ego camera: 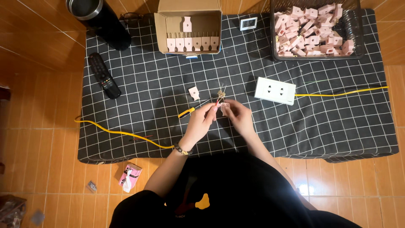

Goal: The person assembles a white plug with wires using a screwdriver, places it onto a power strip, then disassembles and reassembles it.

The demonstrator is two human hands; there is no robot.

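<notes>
On the left of the checked cloth (139, 109) lies a black remote (103, 76), its long axis running from upper left to lower right, with a dark tumbler (99, 19) above it. A yellow cable (122, 134) trails off the cloth's left edge toward the person.

Further right stands an open cardboard box (188, 26) with a row of pink plugs (192, 43) set upright side by side; judging from that neat row, some pieces are already finished and packed. One loose pink plug (194, 93) lies on the cloth just below the box, tilted, apart from the hands.

A yellow-handled screwdriver (190, 110) sits by the left hand (203, 120), its long axis pointing up and to the right, tip toward the work. The left hand is closed in a pinch on a thin red-tipped piece; whether it also grips the screwdriver I cannot tell. The right hand (238, 116) is curled shut around a small pink plug part (224, 105), held just above the cloth at its middle. Small brass prongs (221, 93) lie just above the fingers, pointing away from the person. This piece looks only partly assembled.

To the right sits a white socket block (275, 90), long axis nearly level, its yellow lead (341, 93) running off right. Above it, a wire basket (316, 29) is heaped with pink plugs, so much work appears left.
</notes>
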